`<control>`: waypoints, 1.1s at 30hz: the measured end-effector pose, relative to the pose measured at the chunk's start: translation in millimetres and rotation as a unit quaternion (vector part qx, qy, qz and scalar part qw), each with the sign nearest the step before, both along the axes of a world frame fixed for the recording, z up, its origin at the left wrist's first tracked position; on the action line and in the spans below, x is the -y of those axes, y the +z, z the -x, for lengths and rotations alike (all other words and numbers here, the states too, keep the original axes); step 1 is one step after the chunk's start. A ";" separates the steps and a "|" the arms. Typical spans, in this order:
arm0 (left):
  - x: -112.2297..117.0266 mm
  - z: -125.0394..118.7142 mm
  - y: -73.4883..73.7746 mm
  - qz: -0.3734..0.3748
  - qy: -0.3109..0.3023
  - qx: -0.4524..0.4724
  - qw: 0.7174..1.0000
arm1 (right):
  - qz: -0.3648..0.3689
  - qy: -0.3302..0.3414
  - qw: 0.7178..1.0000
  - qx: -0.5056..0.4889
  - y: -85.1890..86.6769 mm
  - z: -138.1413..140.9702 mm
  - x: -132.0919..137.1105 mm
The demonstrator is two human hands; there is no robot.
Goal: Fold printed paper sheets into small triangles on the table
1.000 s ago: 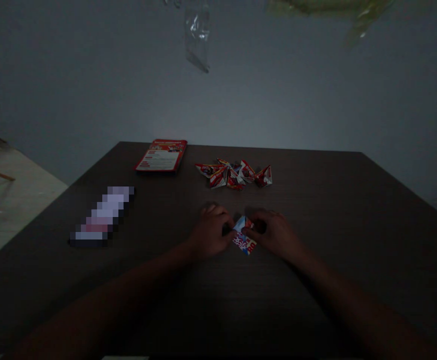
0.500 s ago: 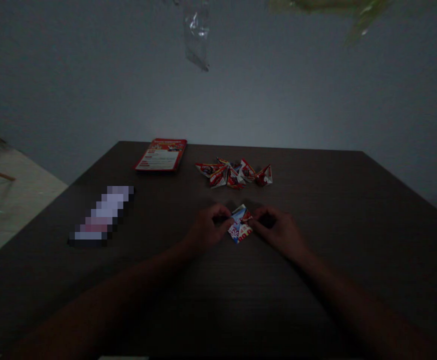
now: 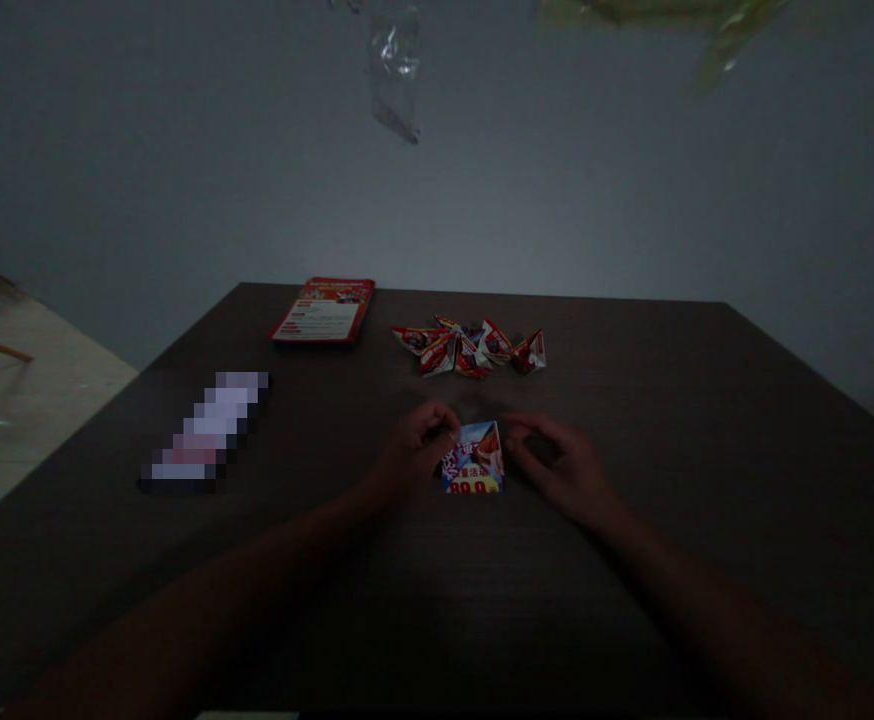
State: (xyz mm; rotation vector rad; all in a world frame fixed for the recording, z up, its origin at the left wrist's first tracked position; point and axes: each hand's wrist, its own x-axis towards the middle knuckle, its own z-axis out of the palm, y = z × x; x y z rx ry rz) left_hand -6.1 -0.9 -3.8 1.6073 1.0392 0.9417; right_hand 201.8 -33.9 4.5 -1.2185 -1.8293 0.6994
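Observation:
A small square of folded printed paper (image 3: 474,465) lies on the table before me, with blue, red and yellow print and large red digits along its lower edge. My left hand (image 3: 416,450) pinches its upper left edge between thumb and forefinger. Just off the right edge is my right hand (image 3: 561,462), thumb and forefinger slightly apart and nothing visible between them. Beyond both hands sits a cluster of several folded paper pieces (image 3: 471,350), red and white with pointed tips.
A stack of red and white printed leaflets (image 3: 321,315) lies at the back left of the dark wooden table (image 3: 437,610). Nearer on the left is a phone (image 3: 208,430) with a blurred screen. A pale wall (image 3: 557,200) rises behind, with clear plastic (image 3: 396,75) hanging on it.
The paper has turned from a diamond to a square facing me, and different print shows on top. My right hand has come off it; my left hand still pinches it.

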 end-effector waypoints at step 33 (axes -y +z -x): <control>1.3 -0.1 4.2 -0.127 -0.079 -0.051 0.987 | -0.144 0.096 0.985 -0.002 5.0 0.0 -3.6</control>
